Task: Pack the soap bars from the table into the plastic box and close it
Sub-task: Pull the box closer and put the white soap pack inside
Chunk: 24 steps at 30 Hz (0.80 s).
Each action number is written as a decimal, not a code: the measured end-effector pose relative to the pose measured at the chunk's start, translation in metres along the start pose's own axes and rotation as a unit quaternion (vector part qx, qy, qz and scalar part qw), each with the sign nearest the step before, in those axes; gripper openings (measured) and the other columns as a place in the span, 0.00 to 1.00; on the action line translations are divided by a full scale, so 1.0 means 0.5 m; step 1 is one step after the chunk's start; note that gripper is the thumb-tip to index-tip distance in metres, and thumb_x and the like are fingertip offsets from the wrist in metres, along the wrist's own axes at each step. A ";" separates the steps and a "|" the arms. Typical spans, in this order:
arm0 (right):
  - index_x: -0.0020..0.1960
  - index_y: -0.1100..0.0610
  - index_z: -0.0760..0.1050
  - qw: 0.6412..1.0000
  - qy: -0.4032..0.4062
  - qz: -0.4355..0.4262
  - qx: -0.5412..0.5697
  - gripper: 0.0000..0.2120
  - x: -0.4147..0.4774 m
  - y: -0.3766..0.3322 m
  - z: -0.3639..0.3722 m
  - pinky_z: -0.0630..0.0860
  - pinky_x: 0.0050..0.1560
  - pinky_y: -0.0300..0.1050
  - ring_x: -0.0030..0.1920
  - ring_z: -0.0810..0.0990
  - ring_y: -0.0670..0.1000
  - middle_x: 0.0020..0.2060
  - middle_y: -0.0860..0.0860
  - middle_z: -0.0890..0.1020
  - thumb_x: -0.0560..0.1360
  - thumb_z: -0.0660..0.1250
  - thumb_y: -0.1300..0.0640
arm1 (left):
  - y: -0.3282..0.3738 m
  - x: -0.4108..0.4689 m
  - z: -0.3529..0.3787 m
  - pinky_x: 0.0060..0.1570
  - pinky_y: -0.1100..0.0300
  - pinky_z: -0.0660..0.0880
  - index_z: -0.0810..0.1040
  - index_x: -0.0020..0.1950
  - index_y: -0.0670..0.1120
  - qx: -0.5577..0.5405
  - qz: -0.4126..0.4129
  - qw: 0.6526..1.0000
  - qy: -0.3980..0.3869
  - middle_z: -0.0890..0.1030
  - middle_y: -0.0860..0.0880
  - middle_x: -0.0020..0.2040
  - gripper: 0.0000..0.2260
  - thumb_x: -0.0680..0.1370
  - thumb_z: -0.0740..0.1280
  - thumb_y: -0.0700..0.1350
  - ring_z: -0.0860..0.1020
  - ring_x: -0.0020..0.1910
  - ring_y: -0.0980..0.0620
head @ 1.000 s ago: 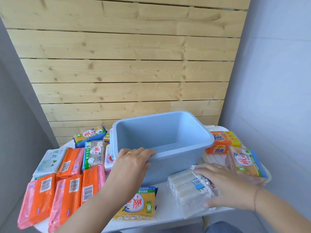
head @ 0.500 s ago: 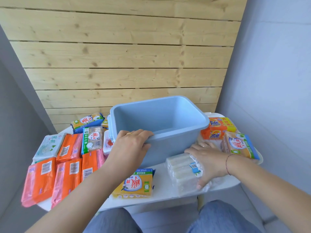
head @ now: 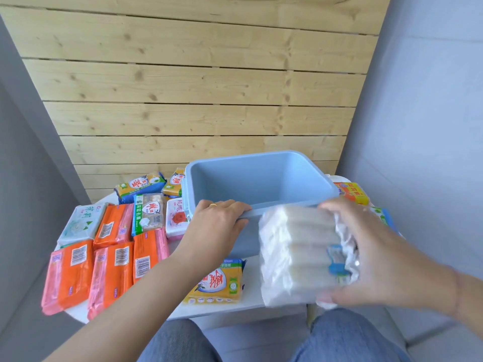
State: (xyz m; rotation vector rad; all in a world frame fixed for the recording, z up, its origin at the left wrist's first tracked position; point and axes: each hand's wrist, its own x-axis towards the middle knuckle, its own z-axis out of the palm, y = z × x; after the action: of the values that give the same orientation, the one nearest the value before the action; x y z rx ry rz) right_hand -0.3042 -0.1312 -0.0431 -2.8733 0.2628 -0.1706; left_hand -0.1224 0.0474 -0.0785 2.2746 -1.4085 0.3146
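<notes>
Pine-plank wall [head: 183, 87] behind, grey walls either side; small white bench [head: 235, 309] crowded with wrapped soap. Blue plastic box [head: 261, 178] stands open-topped mid-bench, nothing visible inside, no lid in sight. Left hand [head: 217, 220] has its fingers curled over the box's near rim, steadying it. Right hand [head: 371, 252] is clamped on one end of a clear-wrapped multipack [head: 295, 252] of pale bars, fingers over the far edge, thumb at the near edge. The pack appears lifted off the bench, just in front of the box's near wall, slightly blurred. Handling, by judgement: several bars bundled, so heavy for its size. Bars are stiff; the film is loose, crinkly, probably slippery, bunched at the gripped end. An end grip leaves the other end hanging, so better to span the bars themselves, not the slack film. Not fragile; should sit flat on the box floor. Orange packs [head: 70, 273] at left and a yellow pack [head: 217, 280] near the front edge wait on the bench: flat, firm, easy to pinch by the long sides.
</notes>
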 end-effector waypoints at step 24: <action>0.71 0.54 0.52 0.935 -0.099 0.341 -0.013 0.52 0.331 -0.006 0.078 0.72 0.39 0.45 0.53 0.76 0.59 0.58 0.56 0.68 0.57 0.71 0.36 | -0.030 0.011 0.011 0.67 0.56 0.55 0.77 0.60 0.54 0.012 -0.148 0.989 0.013 0.73 0.57 0.65 0.15 0.79 0.54 0.49 0.61 0.72 0.54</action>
State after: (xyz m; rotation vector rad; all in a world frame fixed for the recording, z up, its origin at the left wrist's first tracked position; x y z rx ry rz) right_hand -0.1367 -0.1512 -0.0643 -2.6066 1.1851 0.2519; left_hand -0.1067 0.0462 -0.0850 2.4467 -1.0389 0.2659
